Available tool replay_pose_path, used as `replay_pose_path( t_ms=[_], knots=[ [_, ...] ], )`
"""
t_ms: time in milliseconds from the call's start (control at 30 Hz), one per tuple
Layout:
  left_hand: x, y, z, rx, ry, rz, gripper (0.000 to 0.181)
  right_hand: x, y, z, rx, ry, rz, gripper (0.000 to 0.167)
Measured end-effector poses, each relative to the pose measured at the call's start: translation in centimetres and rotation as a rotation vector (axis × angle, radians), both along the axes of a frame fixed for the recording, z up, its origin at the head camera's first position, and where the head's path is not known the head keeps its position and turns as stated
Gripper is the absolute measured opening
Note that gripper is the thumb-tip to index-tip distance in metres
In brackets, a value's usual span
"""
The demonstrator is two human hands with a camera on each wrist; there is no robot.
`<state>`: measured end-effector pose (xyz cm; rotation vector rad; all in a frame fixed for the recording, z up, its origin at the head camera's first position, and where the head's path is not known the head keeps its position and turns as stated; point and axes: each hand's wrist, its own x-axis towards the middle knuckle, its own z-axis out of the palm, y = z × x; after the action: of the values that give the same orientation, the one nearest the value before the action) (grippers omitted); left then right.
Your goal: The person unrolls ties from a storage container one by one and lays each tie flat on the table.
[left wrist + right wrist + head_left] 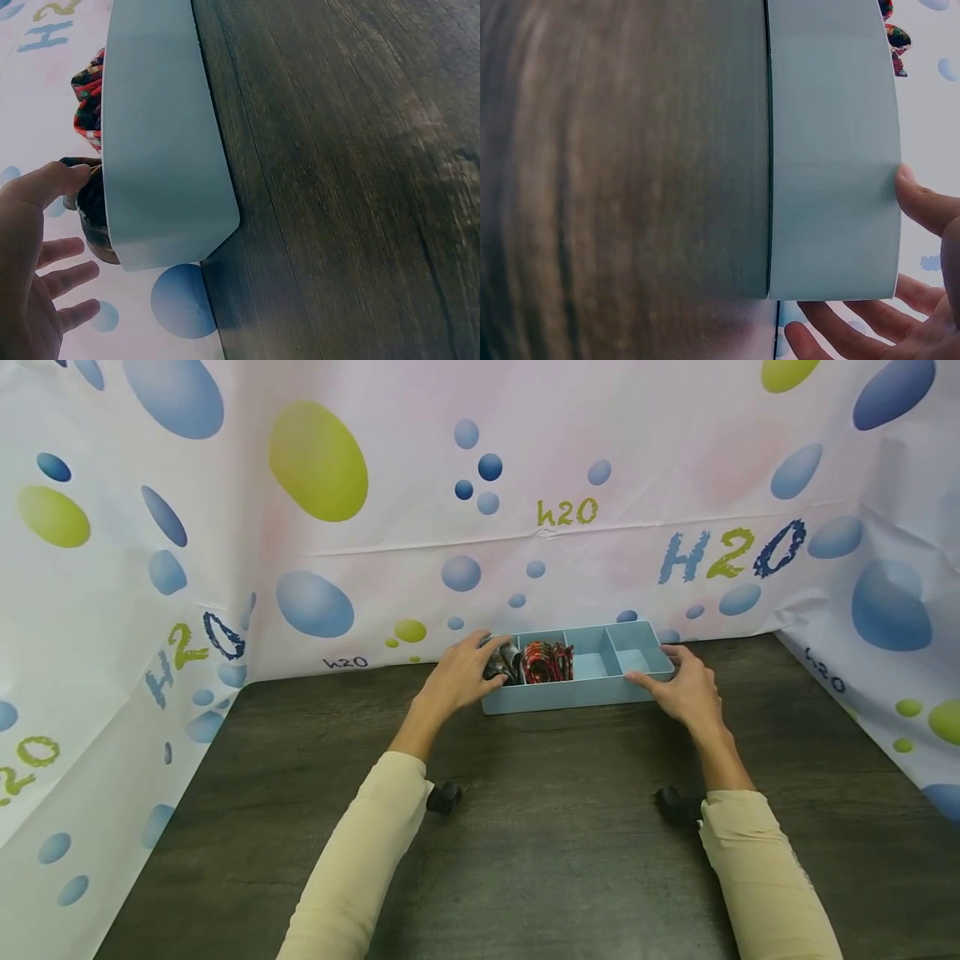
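A long light-blue divided box [570,695] stands on the table near the back. Its leftmost compartment holds a dark rolled cloth [91,210], and a red patterned folded cloth [546,662] sits in the compartment beside it. At the box's left end is my left hand [461,672], its thumb touching the dark cloth and its other fingers spread beyond the end wall. My right hand [686,687] holds the right end, thumb on the front rim and fingers by the end wall. The two compartments toward the right hold nothing.
The dark wood-grain table [555,843] stretches in front of the box. Behind it hangs a white sheet [420,510] with blue and green spots, which meets the table's back edge. A black wrist mount [445,797] sticks out by the left sleeve, another [677,806] by the right.
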<state>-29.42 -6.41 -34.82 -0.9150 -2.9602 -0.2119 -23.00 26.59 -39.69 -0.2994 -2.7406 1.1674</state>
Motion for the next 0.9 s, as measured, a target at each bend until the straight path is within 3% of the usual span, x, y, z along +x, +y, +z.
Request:
replay_pose_path(
  t_ms=[133,500,900],
  knots=[
    [-0.5,0.2,-0.1,-0.013,-0.013,-0.009,0.068,-0.1,-0.1,0.1,-0.001,0.002,-0.003,0.092],
    [-2.2,0.0,-0.4,-0.014,-0.061,-0.106,0.068,-0.1,0.0,-0.1,-0.011,-0.015,-0.012,0.093],
    [-3.2,-0.8,-0.1,0.102,-0.216,-0.143,0.055,-0.1,0.0,-0.1,-0.007,-0.026,-0.019,0.091]
  ],
)
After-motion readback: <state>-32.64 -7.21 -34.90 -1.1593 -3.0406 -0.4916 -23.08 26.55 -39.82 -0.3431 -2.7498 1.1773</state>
